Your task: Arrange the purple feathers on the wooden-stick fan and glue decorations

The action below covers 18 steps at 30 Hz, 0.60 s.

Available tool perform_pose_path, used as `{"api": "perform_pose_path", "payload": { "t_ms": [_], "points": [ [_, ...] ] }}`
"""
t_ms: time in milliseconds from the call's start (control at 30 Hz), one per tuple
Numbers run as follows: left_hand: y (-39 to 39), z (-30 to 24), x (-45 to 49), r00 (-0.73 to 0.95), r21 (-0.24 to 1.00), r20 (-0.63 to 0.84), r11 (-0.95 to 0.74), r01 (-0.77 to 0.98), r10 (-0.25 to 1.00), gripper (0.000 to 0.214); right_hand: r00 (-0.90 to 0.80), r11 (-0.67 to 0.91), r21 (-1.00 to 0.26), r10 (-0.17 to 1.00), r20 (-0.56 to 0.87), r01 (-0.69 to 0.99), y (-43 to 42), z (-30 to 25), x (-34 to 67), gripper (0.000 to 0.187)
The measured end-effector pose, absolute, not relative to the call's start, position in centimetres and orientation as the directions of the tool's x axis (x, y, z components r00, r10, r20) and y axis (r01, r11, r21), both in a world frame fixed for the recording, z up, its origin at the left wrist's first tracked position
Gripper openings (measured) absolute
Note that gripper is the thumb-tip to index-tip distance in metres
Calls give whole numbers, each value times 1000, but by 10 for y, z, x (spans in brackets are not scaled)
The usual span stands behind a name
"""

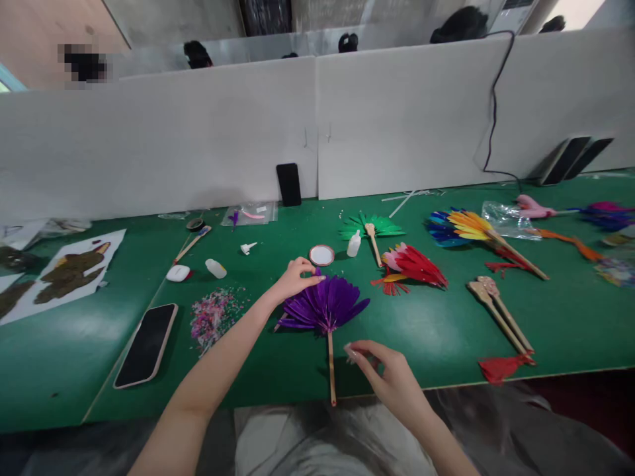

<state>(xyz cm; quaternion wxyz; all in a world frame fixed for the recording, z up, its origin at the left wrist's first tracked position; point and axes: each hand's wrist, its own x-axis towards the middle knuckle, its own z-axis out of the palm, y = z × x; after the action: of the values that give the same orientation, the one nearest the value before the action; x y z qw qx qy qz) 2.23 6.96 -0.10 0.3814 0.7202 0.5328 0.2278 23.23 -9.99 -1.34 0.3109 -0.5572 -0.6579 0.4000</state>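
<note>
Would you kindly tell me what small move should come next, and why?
Perhaps the right hand should steady the wooden handle: it hovers close beside it, apart, while the left hand is at the top of the purple feathers.

the green table (436,337) bears a purple fan (330,304), phone (147,346).

To my left, large phone (146,345) flat on green table (441,337), dark screen up; small white case (178,273) just beyond it. Farther left I see white sheet (106,261) bearing brown bird-like picture. Ahead of me, black phone (288,185) leaning on pale partition (198,132). Off to my right, black cable (494,106) hanging over partition, two dark flat slabs (569,160) propped against it. Dark-haired heads (197,54) showing above partition.
</note>
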Motion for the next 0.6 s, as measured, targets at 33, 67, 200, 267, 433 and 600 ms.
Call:
{"api": "perform_pose_path", "payload": {
  "t_ms": [33,67,200,267,433,600],
  "points": [
    [71,-3,23,336,784,-85,-146,603,938,21,-156,107,-858,987,32,503,-100,-20,232,26],
    [73,-5,24,344,777,-90,-150,611,935,21,-140,164,-837,985,105,523,-100,-26,232,24],
    [77,-9,24,387,755,-112,-175,632,915,21,-191,375,-697,925,329,612,-95,-42,227,33],
    [79,-11,25,403,745,-113,-191,639,908,21,-241,432,-629,897,370,646,-91,-45,223,44],
    [82,-13,29,428,726,-104,-226,649,898,22,-305,455,-554,888,344,698,-82,-47,215,61],
    [86,-13,32,453,718,-107,-247,651,885,20,-355,458,-506,888,292,730,-77,-49,212,65]
  ]
}}
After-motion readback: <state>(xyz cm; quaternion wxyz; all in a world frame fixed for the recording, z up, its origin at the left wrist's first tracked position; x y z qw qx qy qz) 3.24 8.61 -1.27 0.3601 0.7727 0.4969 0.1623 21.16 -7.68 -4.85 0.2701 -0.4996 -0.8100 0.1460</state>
